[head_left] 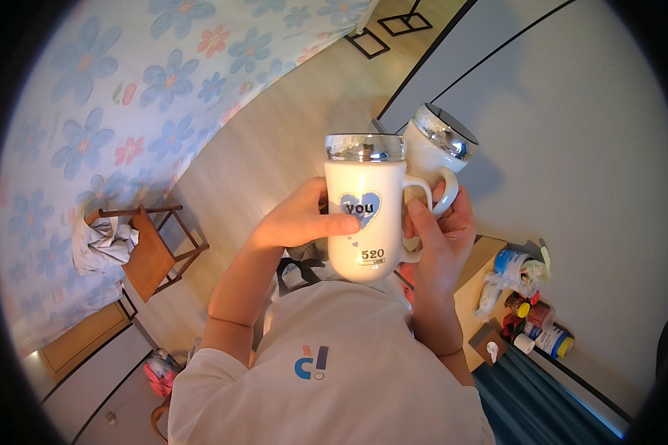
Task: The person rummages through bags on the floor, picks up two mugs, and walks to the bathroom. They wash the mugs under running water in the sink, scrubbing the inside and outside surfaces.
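Note:
My left hand [298, 218] is wrapped round the body of a white mug [356, 256], its thumb lying across the front. That mug stands upright in the air before my chest, with a blue heart print, dark lettering and a shiny silver lid [365, 147]. Just behind and to the right is a second white mug [425, 157], tilted to the right, with a similar mirrored lid [447, 132]. My right hand [447, 236] is closed at the second mug's handle [447, 194]. Its thumb lies close to the first mug's handle; whether they touch I cannot tell.
A wooden chair [150, 256] with pale cloth [100, 245] over it stands at the left, beside a flowered bedspread [82, 141]. At the lower right, a small table [484, 256] adjoins several bottles and tubs [545, 337]. A grey-white panel [571, 148] fills the right side.

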`<move>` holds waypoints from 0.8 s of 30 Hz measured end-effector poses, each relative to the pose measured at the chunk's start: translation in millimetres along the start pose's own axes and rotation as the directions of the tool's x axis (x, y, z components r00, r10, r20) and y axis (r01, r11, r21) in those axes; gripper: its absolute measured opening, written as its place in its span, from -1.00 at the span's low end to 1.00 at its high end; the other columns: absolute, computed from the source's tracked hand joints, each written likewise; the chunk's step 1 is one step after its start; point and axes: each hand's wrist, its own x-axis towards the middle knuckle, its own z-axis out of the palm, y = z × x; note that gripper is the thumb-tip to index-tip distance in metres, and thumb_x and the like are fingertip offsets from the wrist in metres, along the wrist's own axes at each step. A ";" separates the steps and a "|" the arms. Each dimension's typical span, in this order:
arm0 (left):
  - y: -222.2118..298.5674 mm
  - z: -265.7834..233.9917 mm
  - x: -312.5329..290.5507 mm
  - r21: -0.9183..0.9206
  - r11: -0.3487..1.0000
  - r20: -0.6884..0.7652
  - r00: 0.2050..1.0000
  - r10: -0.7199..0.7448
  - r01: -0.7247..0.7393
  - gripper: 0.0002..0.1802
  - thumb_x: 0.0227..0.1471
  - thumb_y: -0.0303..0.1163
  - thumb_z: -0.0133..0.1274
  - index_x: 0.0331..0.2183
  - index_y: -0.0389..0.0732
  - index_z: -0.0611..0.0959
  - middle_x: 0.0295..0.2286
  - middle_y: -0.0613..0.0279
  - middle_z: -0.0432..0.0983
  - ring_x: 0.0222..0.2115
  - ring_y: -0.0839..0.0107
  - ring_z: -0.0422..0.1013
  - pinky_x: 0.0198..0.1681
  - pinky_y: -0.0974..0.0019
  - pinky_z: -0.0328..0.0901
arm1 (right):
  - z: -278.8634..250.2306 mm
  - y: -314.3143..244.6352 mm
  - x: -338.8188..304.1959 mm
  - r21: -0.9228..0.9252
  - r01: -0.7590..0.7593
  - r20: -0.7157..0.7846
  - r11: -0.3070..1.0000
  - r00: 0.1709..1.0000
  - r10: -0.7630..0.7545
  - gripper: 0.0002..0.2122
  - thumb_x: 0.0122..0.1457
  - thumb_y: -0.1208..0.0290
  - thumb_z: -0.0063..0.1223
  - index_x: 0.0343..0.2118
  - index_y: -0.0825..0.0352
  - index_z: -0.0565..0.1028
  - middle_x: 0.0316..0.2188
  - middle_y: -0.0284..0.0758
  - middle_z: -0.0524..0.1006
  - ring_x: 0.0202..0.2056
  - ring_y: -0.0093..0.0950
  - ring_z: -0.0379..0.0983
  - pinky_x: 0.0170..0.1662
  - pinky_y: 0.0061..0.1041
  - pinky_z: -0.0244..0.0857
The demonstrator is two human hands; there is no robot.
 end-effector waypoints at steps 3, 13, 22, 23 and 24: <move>1.3 -12.5 7.4 -0.019 1.000 0.006 1.000 -0.007 0.007 -0.37 -0.18 -0.15 0.24 -0.11 -0.35 0.48 -0.22 0.15 0.48 -0.19 0.40 0.38 -0.09 0.33 0.26 | 12.7 3.0 8.1 0.022 -0.009 -0.002 1.000 1.000 0.009 -0.78 -0.01 0.71 0.05 -0.35 0.31 0.29 -0.56 -0.46 0.38 -0.59 -0.73 0.34 -0.56 -0.75 0.22; 15.3 -98.7 -6.0 -0.049 0.994 -0.175 0.979 -0.104 0.097 -0.07 -0.39 -0.06 0.33 0.01 -0.31 0.37 -0.14 0.19 0.43 -0.16 0.39 0.37 -0.08 0.34 0.27 | 36.0 30.4 51.3 0.202 -0.070 -0.029 0.977 0.997 0.077 -0.72 0.22 0.18 -0.23 -0.35 0.35 0.32 -0.69 -0.36 0.28 -0.65 -0.57 0.18 -0.58 -0.62 0.10; 23.5 -170.6 -11.2 -0.183 0.981 -0.326 0.937 -0.125 0.067 0.14 -0.50 0.10 0.38 0.05 -0.36 0.30 -0.12 0.16 0.42 -0.15 0.38 0.41 -0.13 0.32 0.32 | 15.9 34.7 94.5 0.678 -0.403 0.235 0.615 0.911 0.338 -0.70 0.20 0.15 -0.29 -0.50 0.28 0.30 -0.81 -0.46 0.13 -0.78 -0.58 -0.03 -0.63 -0.60 -0.11; 25.3 -172.9 -5.9 -0.189 0.980 -0.314 0.942 -0.119 0.061 0.14 -0.51 0.10 0.38 0.05 -0.36 0.30 -0.13 0.16 0.42 -0.15 0.38 0.41 -0.13 0.32 0.33 | 16.7 32.8 99.4 0.691 -0.434 0.264 0.578 0.896 0.358 -0.70 0.20 0.14 -0.29 -0.51 0.27 0.29 -0.81 -0.47 0.14 -0.78 -0.58 -0.03 -0.63 -0.60 -0.12; 27.6 -174.2 0.2 -0.173 0.983 -0.312 0.944 -0.110 0.057 0.15 -0.51 0.11 0.38 0.05 -0.36 0.30 -0.13 0.16 0.42 -0.16 0.38 0.41 -0.14 0.33 0.33 | 17.2 31.2 105.3 0.708 -0.463 0.299 0.534 0.881 0.367 -0.70 0.20 0.13 -0.29 -0.51 0.27 0.28 -0.81 -0.48 0.14 -0.78 -0.58 -0.02 -0.63 -0.60 -0.12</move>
